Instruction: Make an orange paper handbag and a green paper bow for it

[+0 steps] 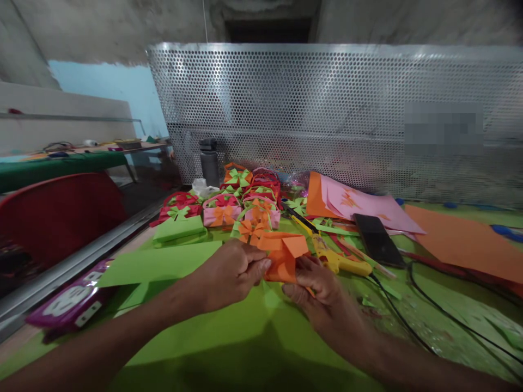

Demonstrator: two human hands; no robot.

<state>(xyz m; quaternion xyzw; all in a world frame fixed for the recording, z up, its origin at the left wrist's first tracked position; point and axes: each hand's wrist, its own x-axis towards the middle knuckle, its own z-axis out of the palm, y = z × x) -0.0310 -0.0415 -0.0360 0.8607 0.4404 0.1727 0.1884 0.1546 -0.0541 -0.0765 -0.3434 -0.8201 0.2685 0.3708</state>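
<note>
Between my hands, just above the green table covering (pixel 229 337), is a small folded orange paper box (pixel 281 256) with a flap standing out on its upper right. My left hand (pixel 232 272) pinches the box's left side between thumb and curled fingers. The right side sits in the closed fingers of my right hand (pixel 318 288). Just behind the box are orange paper flowers (pixel 251 231). To the right of it lies a yellow glue gun (pixel 339 261) with a black cord, near scissors with yellow-edged blades or handles (pixel 300 218).
Several small paper baskets with flowers (pixel 223 211) stand behind, near a dark bottle (pixel 210 163). Green sheets (pixel 159 264) and a purple packet (pixel 73 299) lie left. Pink sheets (pixel 359 201), an orange sheet (pixel 461 239) and a phone (pixel 378 239) lie right. A perforated metal panel (pixel 306 103) rises behind.
</note>
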